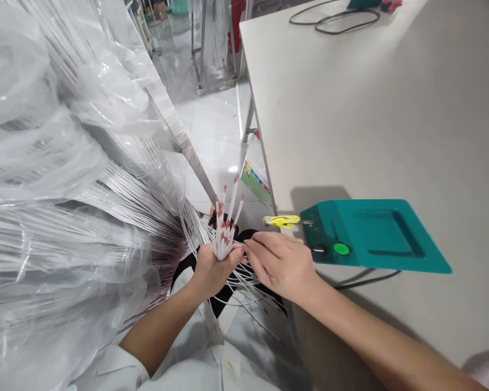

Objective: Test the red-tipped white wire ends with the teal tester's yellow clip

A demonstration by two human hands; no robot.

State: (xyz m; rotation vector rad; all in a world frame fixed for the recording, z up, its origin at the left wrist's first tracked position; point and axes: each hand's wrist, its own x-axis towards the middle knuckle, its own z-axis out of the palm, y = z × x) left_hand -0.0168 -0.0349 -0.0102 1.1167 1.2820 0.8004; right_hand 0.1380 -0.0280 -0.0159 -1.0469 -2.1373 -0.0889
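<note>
My left hand [212,270] is closed around a bundle of thin white wires with red tips [225,228], held upright just off the table's left edge. My right hand [280,262] reaches across beside it, fingers pinched together at the bundle's base where loose wires [252,304] fan downward. Whether the right fingers grip a single wire is hard to see. Right of my hands, a teal box-shaped machine [370,233] with a green button [342,248] sits on the table, a yellow-handled piece [282,220] sticking out of its left side.
The grey table [350,108] fills the right side, with a black cable [338,19] coiled at its far end. Large clear plastic bags of long white wires [57,179] crowd the left. A shiny floor and metal racks [212,49] lie beyond.
</note>
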